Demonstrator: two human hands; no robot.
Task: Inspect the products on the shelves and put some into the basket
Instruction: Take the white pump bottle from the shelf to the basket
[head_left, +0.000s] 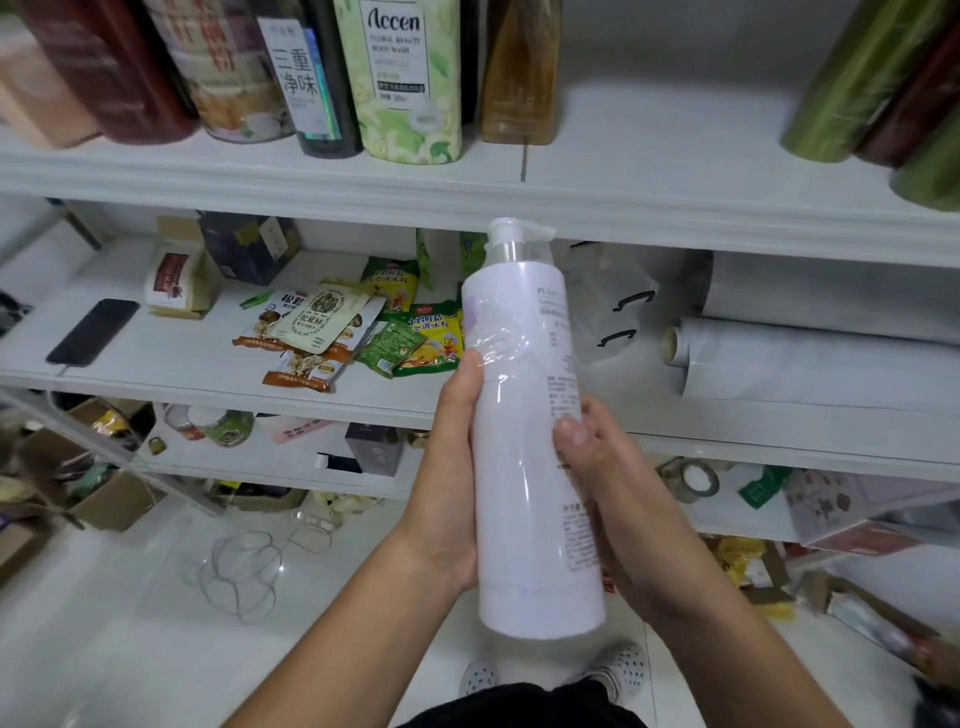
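Pump bottle (530, 441) held upright at frame centre, in front of the middle shelf (208, 358), pump head at 12 o'clock. Left hand (447, 483) wraps the 9 o'clock side, right hand (608, 493) clasps the 3 o'clock side with thumb across the printed label. Both gripping it. Judgement: rigid plastic, likely full so fairly heavy; glossy shrink wrap looks slippery. Hold mid-body, not the pump neck. Basket not in view.
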